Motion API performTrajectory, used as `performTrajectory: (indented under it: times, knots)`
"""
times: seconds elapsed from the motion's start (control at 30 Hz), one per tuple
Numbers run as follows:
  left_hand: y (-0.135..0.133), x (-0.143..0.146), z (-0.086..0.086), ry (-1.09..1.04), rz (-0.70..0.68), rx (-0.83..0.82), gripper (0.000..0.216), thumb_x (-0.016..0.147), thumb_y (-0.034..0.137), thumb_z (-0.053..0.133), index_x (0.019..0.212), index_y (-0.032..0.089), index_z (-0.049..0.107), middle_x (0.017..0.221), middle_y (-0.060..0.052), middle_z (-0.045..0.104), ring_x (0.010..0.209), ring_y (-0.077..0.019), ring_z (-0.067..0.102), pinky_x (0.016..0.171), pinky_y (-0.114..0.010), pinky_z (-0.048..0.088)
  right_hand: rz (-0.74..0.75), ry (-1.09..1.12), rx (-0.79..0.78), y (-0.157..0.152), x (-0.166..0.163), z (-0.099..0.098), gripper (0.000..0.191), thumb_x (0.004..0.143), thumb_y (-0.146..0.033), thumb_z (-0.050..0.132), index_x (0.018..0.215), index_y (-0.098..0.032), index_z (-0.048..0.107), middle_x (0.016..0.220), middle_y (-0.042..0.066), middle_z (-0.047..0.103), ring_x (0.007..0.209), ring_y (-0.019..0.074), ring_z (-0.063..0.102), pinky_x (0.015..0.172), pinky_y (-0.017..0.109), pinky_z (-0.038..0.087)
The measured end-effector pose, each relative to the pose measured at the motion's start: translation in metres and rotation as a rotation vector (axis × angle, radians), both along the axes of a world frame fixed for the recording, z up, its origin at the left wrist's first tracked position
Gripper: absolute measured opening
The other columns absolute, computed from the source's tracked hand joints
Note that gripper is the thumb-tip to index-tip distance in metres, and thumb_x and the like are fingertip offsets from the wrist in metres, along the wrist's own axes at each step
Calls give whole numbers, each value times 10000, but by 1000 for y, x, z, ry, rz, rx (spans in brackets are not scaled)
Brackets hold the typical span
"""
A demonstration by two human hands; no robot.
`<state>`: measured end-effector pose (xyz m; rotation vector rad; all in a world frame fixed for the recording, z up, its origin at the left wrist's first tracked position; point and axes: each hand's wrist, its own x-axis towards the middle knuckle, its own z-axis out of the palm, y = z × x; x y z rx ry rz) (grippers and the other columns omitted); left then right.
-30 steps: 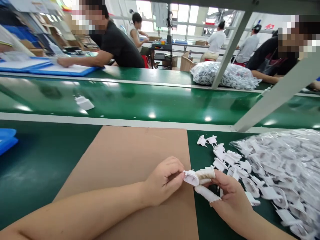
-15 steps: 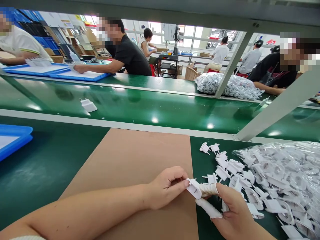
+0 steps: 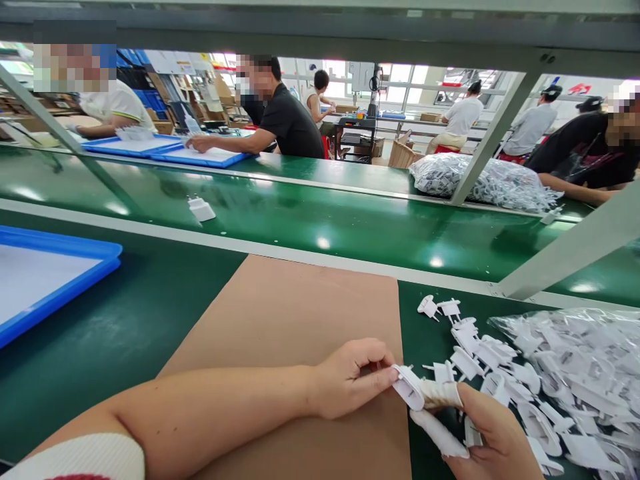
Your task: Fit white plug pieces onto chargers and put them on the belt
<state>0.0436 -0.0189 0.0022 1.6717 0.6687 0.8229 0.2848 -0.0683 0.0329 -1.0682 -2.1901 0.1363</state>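
A small white plastic plug cover with an oval face [image 3: 409, 388] is held up over the right edge of the cardboard sheet. My left hand [image 3: 350, 381] pinches its left end between thumb and fingertips. From the other side, my right hand [image 3: 487, 430] grips it with fingers wrapped in white finger covers. Another white piece [image 3: 473, 433] shows close to the right palm; whether the hand touches it I cannot tell. Loose white plug covers [image 3: 466, 362] with pins lie in a heap just beyond my right hand.
A clear plastic bag [image 3: 590, 373] of similar pieces lies at right. Brown cardboard [image 3: 280, 313] covers the bench under my left arm. Blue trays [image 3: 107, 257] sit at left. A white charger [image 3: 202, 209] lies on the green belt [image 3: 310, 223]. A slanted metal post [image 3: 575, 247] stands at right; co-workers sit opposite.
The whole view has shifted, so the scene appears farther right and more of the blue trays shows. Both hands keep hold of the same plug cover, with little change in grip.
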Motion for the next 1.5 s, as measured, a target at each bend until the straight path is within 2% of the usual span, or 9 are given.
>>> performTrajectory:
  times: [0.2,0.37,0.5,0.67,0.83,1.03,1.2,1.3,1.5]
  knots:
    - [-1,-1,-1,67,-24,-14,374,1022,473,501,851,159,613,856,-68,655,779,-165,573,731,-268,480,-10,-31,-59,0,1,-3,155,914,-274,626,983,-273,764,744,3,776,576,157,709,551,204,574]
    - [0,-2,-5,46,-49,46,402,1023,500,486,885,155,640,883,-83,673,801,-181,602,756,-292,507,-11,-39,-87,0,7,-11,194,897,-276,634,1036,-280,770,864,36,812,698,200,766,641,241,623]
    - [0,-1,-8,3,-43,48,324,1002,435,540,958,137,660,862,-76,657,749,-164,571,698,-274,483,-28,-26,-97,0,9,-17,202,877,-251,648,1044,-277,758,885,54,812,740,228,780,711,278,653]
    - [-3,0,-3,-23,32,105,229,985,345,563,989,144,672,905,-88,678,789,-171,601,744,-279,496,-11,70,-174,-1,7,-21,335,892,-222,665,1225,-247,645,974,71,806,823,206,794,779,252,655]
    - [-3,1,-2,-54,92,312,107,950,267,604,964,167,641,907,-110,703,820,-194,627,769,-300,504,-46,214,-355,-2,13,-24,560,887,-190,664,1429,-246,536,1103,89,790,875,183,784,767,225,647]
    - [0,2,-2,-21,52,536,155,966,215,555,1088,176,643,916,-122,758,814,-215,654,807,-353,518,-57,315,-574,4,6,-15,398,777,-116,650,1136,-262,737,980,30,797,818,189,774,686,209,627]
    - [-8,3,6,-87,31,504,344,866,150,657,1207,190,641,1052,-127,735,943,-234,673,881,-366,562,-53,313,-436,2,-11,3,215,813,-138,652,977,-245,740,847,5,739,715,147,691,642,221,558]
    - [-12,1,9,-59,44,496,284,931,127,627,1200,211,662,1093,-121,694,1016,-224,662,905,-342,580,-3,246,-376,-1,-16,6,157,823,-112,621,890,-218,714,775,9,674,698,148,616,624,250,485]
    - [-10,-2,5,22,98,571,249,968,57,579,1117,226,685,1085,-84,669,996,-173,672,861,-254,589,23,213,-329,-3,-14,-3,139,873,-155,652,990,-196,715,871,53,690,796,178,632,686,280,486]
